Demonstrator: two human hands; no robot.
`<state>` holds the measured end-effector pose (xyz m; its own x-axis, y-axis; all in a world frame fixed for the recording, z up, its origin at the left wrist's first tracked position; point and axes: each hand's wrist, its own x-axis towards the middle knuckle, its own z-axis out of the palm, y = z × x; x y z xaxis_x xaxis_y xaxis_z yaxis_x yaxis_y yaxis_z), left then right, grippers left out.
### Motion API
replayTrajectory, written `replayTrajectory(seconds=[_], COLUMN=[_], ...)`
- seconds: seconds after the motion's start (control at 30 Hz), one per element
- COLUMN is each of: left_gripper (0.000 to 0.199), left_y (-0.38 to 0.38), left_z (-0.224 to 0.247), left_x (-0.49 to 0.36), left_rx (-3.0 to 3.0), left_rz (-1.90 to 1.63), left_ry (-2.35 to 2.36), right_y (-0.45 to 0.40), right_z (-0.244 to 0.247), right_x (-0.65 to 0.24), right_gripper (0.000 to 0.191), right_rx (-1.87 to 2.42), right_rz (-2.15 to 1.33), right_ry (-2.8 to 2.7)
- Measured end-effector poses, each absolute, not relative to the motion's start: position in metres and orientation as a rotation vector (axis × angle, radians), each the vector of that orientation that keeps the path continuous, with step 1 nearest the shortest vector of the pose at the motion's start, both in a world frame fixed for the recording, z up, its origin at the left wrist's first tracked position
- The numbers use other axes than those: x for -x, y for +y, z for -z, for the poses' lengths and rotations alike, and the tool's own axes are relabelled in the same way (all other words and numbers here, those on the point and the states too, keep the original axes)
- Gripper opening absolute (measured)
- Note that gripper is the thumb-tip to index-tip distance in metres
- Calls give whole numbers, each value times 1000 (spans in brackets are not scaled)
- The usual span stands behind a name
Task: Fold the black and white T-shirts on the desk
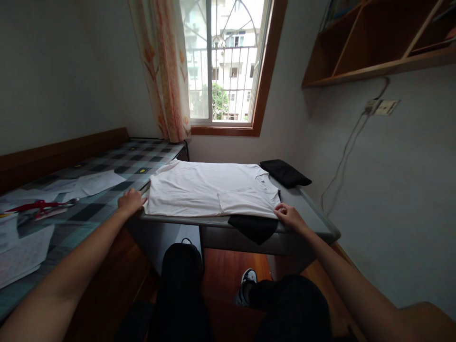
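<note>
A white T-shirt (192,187) lies sideways across the grey desk, its neckline toward the right and one sleeve side folded over the body. My left hand (131,202) is closed at the shirt's near left corner, though its fingertips are partly hidden. At the near right corner, my right hand (290,217) pinches the fabric between thumb and fingers. Black cloth (254,229) shows from beneath the shirt and hangs over the desk's front edge. Behind the shirt on the right rests a folded black cloth (285,172).
The grey desk (313,209) stands below the window. To the left, a bed with a checked cover (153,148) holds papers (101,182) and a red-handled tool (41,205). Shelves (356,71) hang above a wall socket (386,107) on the right. My legs are under the desk.
</note>
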<state>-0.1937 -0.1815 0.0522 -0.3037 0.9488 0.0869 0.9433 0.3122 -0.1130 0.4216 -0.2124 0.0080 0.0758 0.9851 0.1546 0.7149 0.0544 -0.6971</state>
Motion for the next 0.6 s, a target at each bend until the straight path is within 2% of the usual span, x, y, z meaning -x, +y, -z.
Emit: replayTrajectory(seconds=[0.17,0.33,0.5,0.6], left_gripper=[48,47,47,39], left_y=[-190,-188,-181,-174], left_z=[-41,-38,-36,-37], left_x=[178,167,169,172], left_rx=[1706,1743,1750,1754], left_rz=[-110,-119,25,219], left_ry=[-2258,-2309,-2418,-2558], right_y=[-213,-213,-213,-214], right_z=[-6,-2,1,0], right_x=[-421,-421,-422,-420], right_gripper=[24,23,25,24], right_rx=[1735,1805,1824,1812], right_rz=[-450,-363,-340,-331], right_ry=[-1716,-1714,-1717,-1712])
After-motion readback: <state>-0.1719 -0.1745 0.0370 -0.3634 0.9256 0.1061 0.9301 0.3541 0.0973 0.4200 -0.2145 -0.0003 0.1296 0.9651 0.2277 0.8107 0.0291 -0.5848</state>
